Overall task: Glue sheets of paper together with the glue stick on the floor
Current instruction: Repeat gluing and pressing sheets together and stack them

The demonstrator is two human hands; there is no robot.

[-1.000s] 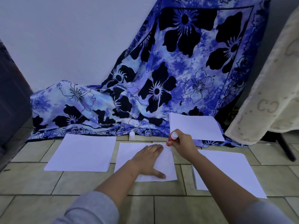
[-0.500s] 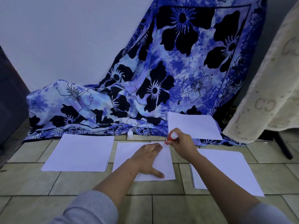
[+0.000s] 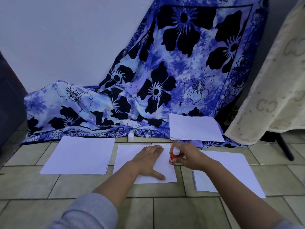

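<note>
The left hand [image 3: 149,160] lies flat on the middle sheet [image 3: 124,154]. Its fingers are straight and together, the thumb spread toward the near edge, pressing the smooth white paper to the floor [image 3: 165,212]. The right hand [image 3: 189,156] grips the glue stick [image 3: 173,156] with curled fingers. The stick is a short cylinder with a glossy red body and a white upper end, held nearly upright and tilted a little. Its lower end sits at the right edge of the middle sheet, and it seems to touch the paper, though the contact point is too small to be sure.

A small white cap [image 3: 131,136] (round, matte plastic) stands on the tiles just beyond the sheet's far edge, at the hem of the cloth [image 3: 148,96]. The cloth is thin and rumpled, blue and white with large black flowers, and drapes from the wall down onto the floor.

Three more lots of rectangular white paper lie around:
- The left stack [image 3: 79,154] lies beside the middle sheet.
- The right stack [image 3: 231,171] is partly under the right forearm.
- The far stack [image 3: 194,128] rests on the cloth's edge.

The floor is glazed beige tile with dark grout lines. A cream, fuzzy blanket [image 3: 272,80] hangs at the right. A grey knit sleeve [image 3: 89,210] covers the left upper arm.
</note>
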